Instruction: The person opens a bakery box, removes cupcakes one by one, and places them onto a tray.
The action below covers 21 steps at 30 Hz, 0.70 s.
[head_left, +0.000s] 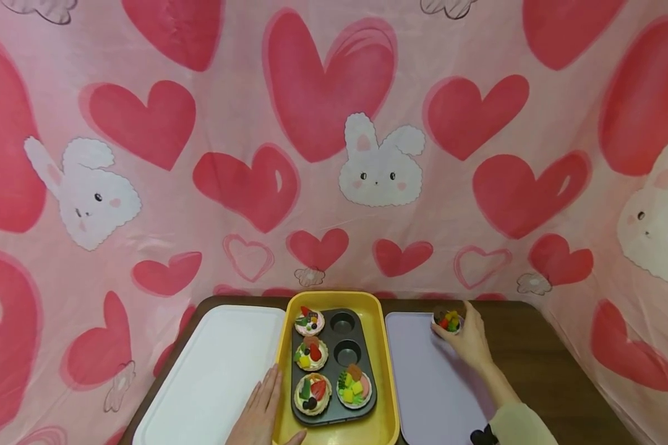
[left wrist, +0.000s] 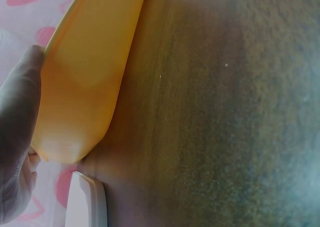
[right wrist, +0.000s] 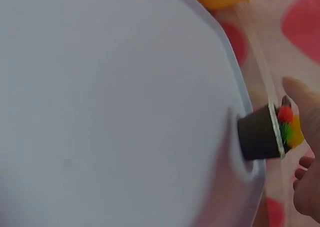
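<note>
Two hands work over the bench (head_left: 540,352). Under the right hand (head_left: 470,343), thumb and fingers spread loosely around it, a dark cup (right wrist: 259,134) with colourful toppings stands by the lilac tray's (head_left: 440,383) far edge; whether they touch it, I cannot tell. The left hand (head_left: 260,411), fingers extended, rests against the yellow tray (head_left: 391,371); right of it lies a muffin pan (head_left: 333,358), left a white tray (head_left: 211,371).

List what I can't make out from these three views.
Left grip: head view, wrist cut off by bottom edge.
Yellow tray: left wrist view, inside hidden by its outer wall.
White tray: left wrist view, mostly cut off by bottom edge.
Dessert cup: right wrist view, toppings blurred and partly covered by right grip.
Purple tray: head view, near end cut off by bottom edge.
</note>
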Each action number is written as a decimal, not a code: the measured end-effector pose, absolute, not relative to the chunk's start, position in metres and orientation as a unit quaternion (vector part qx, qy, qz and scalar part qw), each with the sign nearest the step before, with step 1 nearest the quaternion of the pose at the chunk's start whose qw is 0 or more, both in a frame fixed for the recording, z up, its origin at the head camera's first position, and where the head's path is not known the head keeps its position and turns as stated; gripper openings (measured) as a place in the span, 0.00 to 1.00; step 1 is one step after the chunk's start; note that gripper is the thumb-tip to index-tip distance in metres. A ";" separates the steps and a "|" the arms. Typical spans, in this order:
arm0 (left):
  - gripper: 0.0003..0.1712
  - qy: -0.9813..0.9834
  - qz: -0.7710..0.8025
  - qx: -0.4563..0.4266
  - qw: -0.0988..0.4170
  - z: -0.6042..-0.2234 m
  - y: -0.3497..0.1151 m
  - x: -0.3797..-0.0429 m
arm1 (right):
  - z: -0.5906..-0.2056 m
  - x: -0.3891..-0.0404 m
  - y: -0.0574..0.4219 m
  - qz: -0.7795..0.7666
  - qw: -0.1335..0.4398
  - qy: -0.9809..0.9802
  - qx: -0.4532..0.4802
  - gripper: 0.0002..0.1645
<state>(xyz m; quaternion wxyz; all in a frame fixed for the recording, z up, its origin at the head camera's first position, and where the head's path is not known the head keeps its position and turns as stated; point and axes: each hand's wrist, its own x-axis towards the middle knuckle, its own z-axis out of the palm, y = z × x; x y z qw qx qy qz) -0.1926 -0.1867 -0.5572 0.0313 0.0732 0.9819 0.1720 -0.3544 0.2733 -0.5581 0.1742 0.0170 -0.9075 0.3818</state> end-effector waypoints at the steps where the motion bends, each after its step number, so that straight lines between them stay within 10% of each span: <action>1: 0.73 0.982 0.173 0.075 0.031 -0.558 -0.187 -0.192 | -0.558 -0.351 0.272 0.381 0.188 -0.905 0.026 0.64; 12: 0.72 0.983 0.169 0.075 0.020 -0.560 -0.185 -0.189 | -0.543 -0.316 0.240 0.338 0.280 -0.887 0.146 0.64; 21: 0.73 0.986 0.151 0.077 0.000 -0.561 -0.185 -0.190 | -0.525 -0.286 0.197 0.320 0.160 -0.912 0.199 0.62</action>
